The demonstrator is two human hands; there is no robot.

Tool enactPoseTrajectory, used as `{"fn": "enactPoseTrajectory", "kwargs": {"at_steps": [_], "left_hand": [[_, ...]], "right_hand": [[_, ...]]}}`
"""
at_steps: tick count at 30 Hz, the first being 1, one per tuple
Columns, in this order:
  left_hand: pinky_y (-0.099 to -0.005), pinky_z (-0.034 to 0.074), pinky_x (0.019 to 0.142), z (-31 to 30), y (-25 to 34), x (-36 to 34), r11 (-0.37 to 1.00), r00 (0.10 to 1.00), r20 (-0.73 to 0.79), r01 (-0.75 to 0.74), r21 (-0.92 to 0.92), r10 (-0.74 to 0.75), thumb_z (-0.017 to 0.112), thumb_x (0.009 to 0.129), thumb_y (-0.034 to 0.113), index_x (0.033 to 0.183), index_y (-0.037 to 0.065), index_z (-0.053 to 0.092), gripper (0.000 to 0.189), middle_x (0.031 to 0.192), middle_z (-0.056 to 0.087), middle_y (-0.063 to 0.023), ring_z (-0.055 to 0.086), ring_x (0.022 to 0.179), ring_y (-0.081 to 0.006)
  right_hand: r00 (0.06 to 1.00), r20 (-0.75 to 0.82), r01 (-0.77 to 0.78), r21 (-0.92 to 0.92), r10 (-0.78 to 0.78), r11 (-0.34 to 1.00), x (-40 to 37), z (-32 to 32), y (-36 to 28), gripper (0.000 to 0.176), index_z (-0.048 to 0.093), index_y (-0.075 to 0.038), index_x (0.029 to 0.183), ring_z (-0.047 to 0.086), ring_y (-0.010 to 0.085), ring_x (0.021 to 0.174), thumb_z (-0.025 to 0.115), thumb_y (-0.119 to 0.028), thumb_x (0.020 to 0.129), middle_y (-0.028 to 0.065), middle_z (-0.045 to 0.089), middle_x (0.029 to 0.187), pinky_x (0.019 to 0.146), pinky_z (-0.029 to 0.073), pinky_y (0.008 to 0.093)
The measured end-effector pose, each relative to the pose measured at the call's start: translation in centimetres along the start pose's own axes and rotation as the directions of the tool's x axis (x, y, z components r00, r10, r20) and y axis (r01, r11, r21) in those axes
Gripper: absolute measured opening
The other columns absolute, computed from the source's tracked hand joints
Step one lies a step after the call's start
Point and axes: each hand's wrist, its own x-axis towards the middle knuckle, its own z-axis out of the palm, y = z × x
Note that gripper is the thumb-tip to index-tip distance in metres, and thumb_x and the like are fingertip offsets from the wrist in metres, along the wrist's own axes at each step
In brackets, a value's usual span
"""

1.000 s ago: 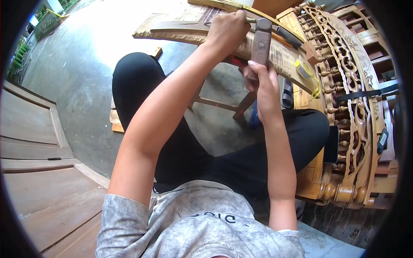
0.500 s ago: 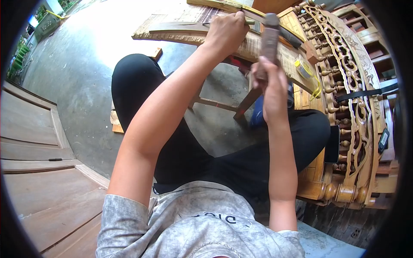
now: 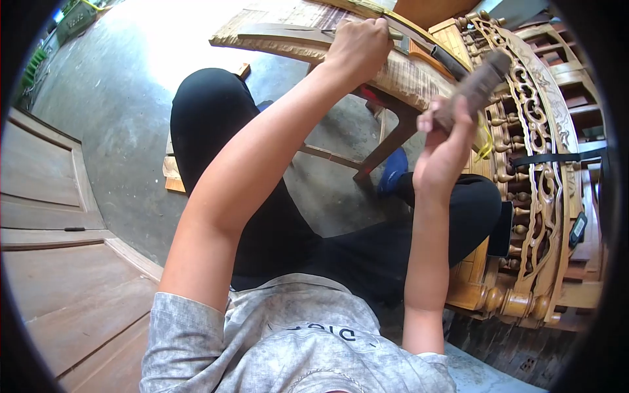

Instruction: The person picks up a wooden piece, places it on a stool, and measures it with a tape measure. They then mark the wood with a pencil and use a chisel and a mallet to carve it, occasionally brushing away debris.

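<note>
My left hand (image 3: pixel 362 44) is closed around a chisel, whose handle end (image 3: pixel 396 35) sticks out on the right and whose thin metal blade points left. The blade lies over a curved, smooth wooden piece (image 3: pixel 282 33) on a rough-edged wooden bench top (image 3: pixel 414 80). My right hand (image 3: pixel 447 149) grips a dark wooden mallet (image 3: pixel 481 80), blurred by motion. The mallet is tilted up and to the right, apart from the chisel. My left fist hides the middle of the chisel.
Carved wooden railing panels (image 3: pixel 534 108) with turned spindles stand close on the right. A dark cylindrical tool (image 3: pixel 449 62) lies on the bench, near a yellow strap (image 3: pixel 485 139). Wood blocks (image 3: pixel 173 173) are on the concrete floor (image 3: pixel 131 131); panelled wood (image 3: pixel 49 177) is at left.
The mallet has swung right and down, from upright near the chisel to tilted away from it. My left hand keeps its hold on the chisel. The view has shifted slightly.
</note>
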Motion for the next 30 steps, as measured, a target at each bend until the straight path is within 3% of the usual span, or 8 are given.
{"fn": "enactPoseTrajectory", "kwargs": {"at_steps": [4,7,10,15,18,20,22,30], "left_hand": [[-0.0489,0.054,0.080,-0.1,0.1,0.0,1.000,1.000,-0.001,0.015,0.008,-0.015,0.063,0.095,0.028,0.097,0.002,0.065,0.025,0.092,0.074,-0.0162,0.074,0.083,-0.0342],[-0.0488,0.056,0.076,0.0,0.0,0.0,0.998,0.999,-0.044,-0.025,-0.049,0.023,0.066,0.091,0.022,0.091,-0.001,0.061,0.024,0.087,0.071,-0.0219,0.071,0.083,-0.0394],[-0.0479,0.056,0.075,-0.3,0.2,0.0,1.000,1.000,-0.006,-0.001,0.021,0.001,0.066,0.093,0.023,0.092,0.000,0.062,0.024,0.085,0.072,-0.0206,0.072,0.081,-0.0373],[-0.0486,0.055,0.073,0.0,0.2,-0.1,0.998,1.000,-0.028,0.009,0.064,-0.007,0.065,0.095,0.023,0.098,0.001,0.060,0.023,0.081,0.072,-0.0175,0.073,0.076,-0.0360],[-0.0489,0.055,0.073,0.0,0.4,0.0,0.996,0.999,0.008,0.042,0.076,-0.043,0.063,0.095,0.021,0.099,0.001,0.060,0.020,0.082,0.072,-0.0180,0.073,0.077,-0.0364],[-0.0491,0.054,0.073,-0.1,0.4,0.0,0.998,0.999,-0.015,0.039,0.044,-0.039,0.062,0.095,0.020,0.098,0.001,0.060,0.019,0.082,0.072,-0.0183,0.073,0.077,-0.0365],[-0.0493,0.054,0.073,0.1,0.0,0.1,0.999,0.998,-0.037,0.048,0.026,-0.047,0.062,0.095,0.019,0.099,0.001,0.060,0.019,0.083,0.072,-0.0185,0.073,0.078,-0.0366],[-0.0486,0.054,0.074,-0.1,0.1,0.1,0.996,0.996,-0.028,0.091,0.011,-0.090,0.065,0.095,0.022,0.102,0.000,0.061,0.023,0.087,0.073,-0.0181,0.073,0.080,-0.0367]], "right_hand": [[0.987,-0.158,-0.006,-0.011,0.004,1.000,-0.4,0.5,1.6,0.030,0.053,-0.005,0.115,0.051,0.0114,0.069,0.060,-0.031,0.104,0.0069,0.061,0.091,0.063,0.043,0.0261],[0.895,0.290,-0.210,-0.398,0.340,0.893,-0.1,0.1,0.8,0.031,0.058,-0.004,0.118,0.052,0.0094,0.068,0.059,-0.031,0.104,0.0050,0.063,0.087,0.060,0.042,0.0249],[0.922,0.231,-0.258,-0.234,0.311,0.937,0.5,-0.4,-0.5,0.031,0.059,-0.004,0.121,0.052,0.0093,0.067,0.058,-0.030,0.105,0.0052,0.063,0.085,0.061,0.042,0.0254],[0.997,-0.074,0.003,0.045,0.000,0.999,0.3,-0.1,-0.1,0.027,0.051,-0.009,0.119,0.050,0.0124,0.066,0.060,-0.029,0.104,0.0067,0.061,0.092,0.064,0.044,0.0274],[0.999,-0.018,-0.053,-0.087,0.051,0.995,-1.1,0.6,1.4,0.026,0.050,-0.009,0.116,0.051,0.0130,0.068,0.061,-0.029,0.103,0.0071,0.061,0.091,0.066,0.043,0.0280],[0.940,0.240,-0.167,-0.293,0.241,0.941,-1.3,0.6,1.0,0.027,0.051,-0.007,0.113,0.052,0.0105,0.067,0.060,-0.031,0.103,0.0044,0.060,0.085,0.064,0.043,0.0251],[0.896,0.252,-0.291,-0.289,0.366,0.912,-1.2,0.9,0.1,0.025,0.053,-0.007,0.110,0.052,0.0099,0.069,0.059,-0.030,0.103,0.0033,0.060,0.083,0.065,0.043,0.0242],[1.000,0.010,0.018,-0.042,-0.018,0.999,0.1,-0.4,0.4,0.032,0.045,-0.008,0.124,0.054,0.0122,0.070,0.059,-0.030,0.106,0.0095,0.060,0.099,0.061,0.044,0.0267]]}}
